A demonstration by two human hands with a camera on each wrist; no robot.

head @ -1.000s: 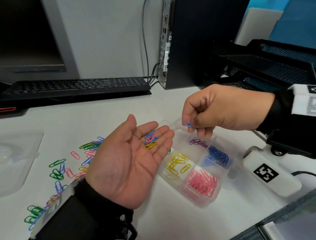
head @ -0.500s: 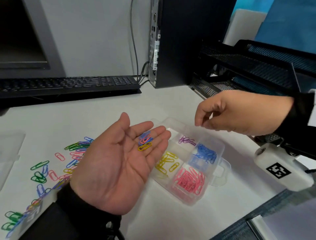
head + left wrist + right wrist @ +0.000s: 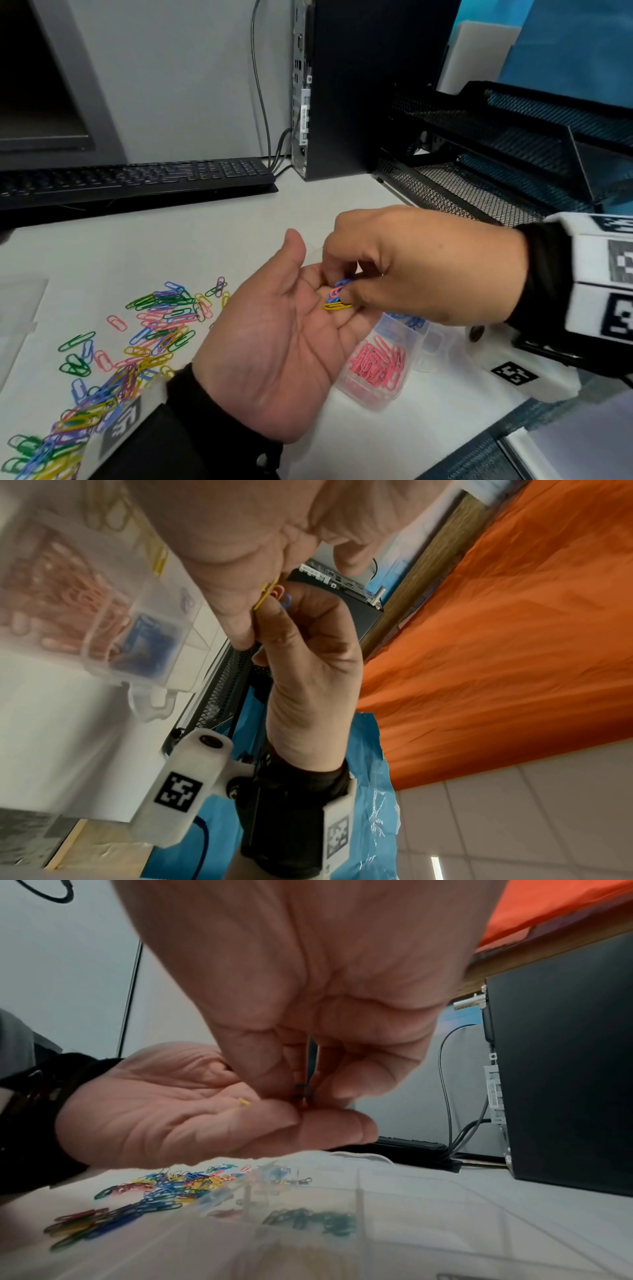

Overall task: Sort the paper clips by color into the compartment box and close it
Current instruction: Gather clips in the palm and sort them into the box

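Blue paper clip (image 3: 343,283) pinched by right hand (image 3: 421,263) over left hand (image 3: 274,346).

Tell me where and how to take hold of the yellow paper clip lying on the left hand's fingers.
Pinch the yellow paper clip across its long sides, coming from above. It lies flat on the open left hand, nearest the palm, so its near edge is free; the right hand already works the blue and pink clips beside it.

No words or numbers can be read. Black-and-white square code tags (image 3: 513,373) sit on the white wrist boxes (image 3: 178,791).
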